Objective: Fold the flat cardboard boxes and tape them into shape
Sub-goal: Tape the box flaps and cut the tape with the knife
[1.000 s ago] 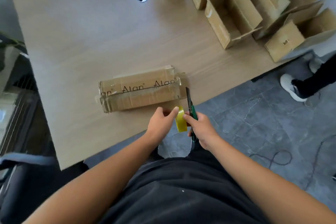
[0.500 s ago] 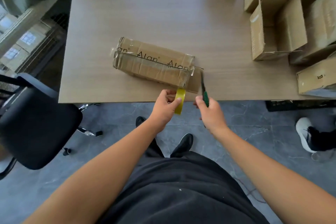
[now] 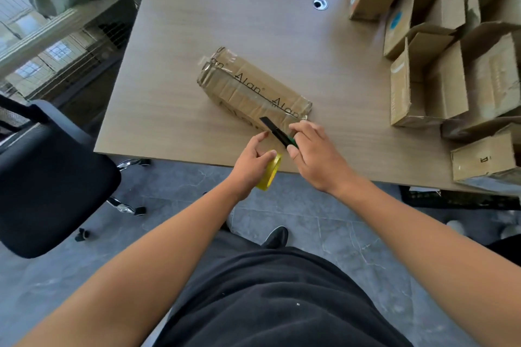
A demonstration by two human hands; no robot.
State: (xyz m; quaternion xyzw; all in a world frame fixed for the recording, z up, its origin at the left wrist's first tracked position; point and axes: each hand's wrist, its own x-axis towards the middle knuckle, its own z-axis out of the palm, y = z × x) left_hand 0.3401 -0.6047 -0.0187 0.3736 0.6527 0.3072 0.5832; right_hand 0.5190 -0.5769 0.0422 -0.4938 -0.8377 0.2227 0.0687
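Yellow tape (image 3: 270, 172) in left hand (image 3: 250, 164); right hand (image 3: 316, 155) grips cutter (image 3: 277, 132), now seemingly over box (image 3: 248, 87).

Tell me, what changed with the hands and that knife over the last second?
The right hand has reached forward to the near end of the taped box and swung the knife from beside that end to slant across it. The left hand keeps its grip on the yellow tape roll at the table edge. Nothing was let go; the box lies as before.
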